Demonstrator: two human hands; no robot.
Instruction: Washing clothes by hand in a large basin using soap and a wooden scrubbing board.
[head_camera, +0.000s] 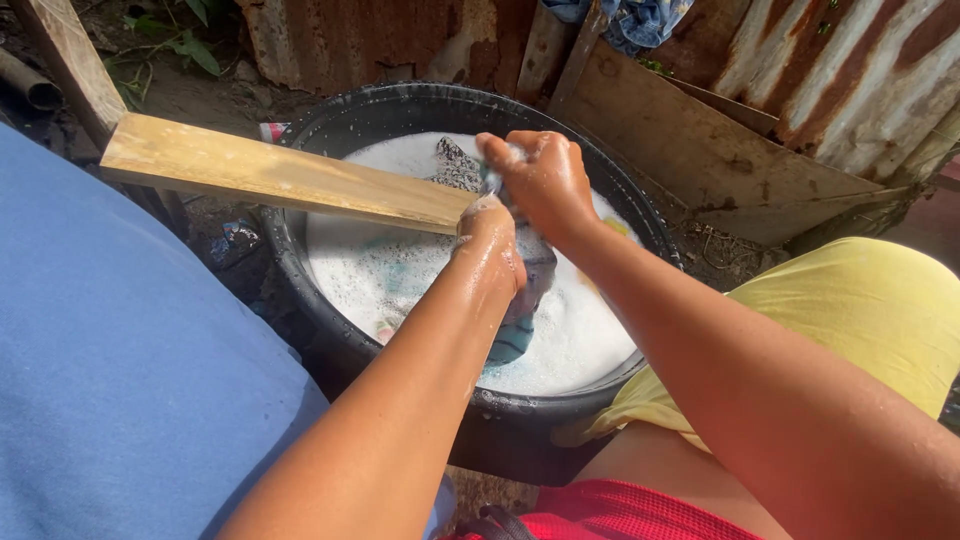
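Observation:
A round black tub (330, 330) full of white soapy water sits in front of me. Both my hands hold a wet dark-and-teal garment (520, 320) above the suds. My left hand (490, 245) is closed around the cloth, wet and foamy. My right hand (545, 180) grips the upper part of the same cloth just behind it. More patterned cloth (455, 165) pokes out of the foam at the back of the tub. A yellow piece (620, 228) shows at the tub's right side.
A bare wooden plank (270, 175) lies across the tub's left rim, reaching my left hand. Rusty corrugated sheets (850, 70) and a leaning board (690, 150) stand behind. Blue cloth (110, 350) covers my left side, yellow cloth (860, 300) my right knee.

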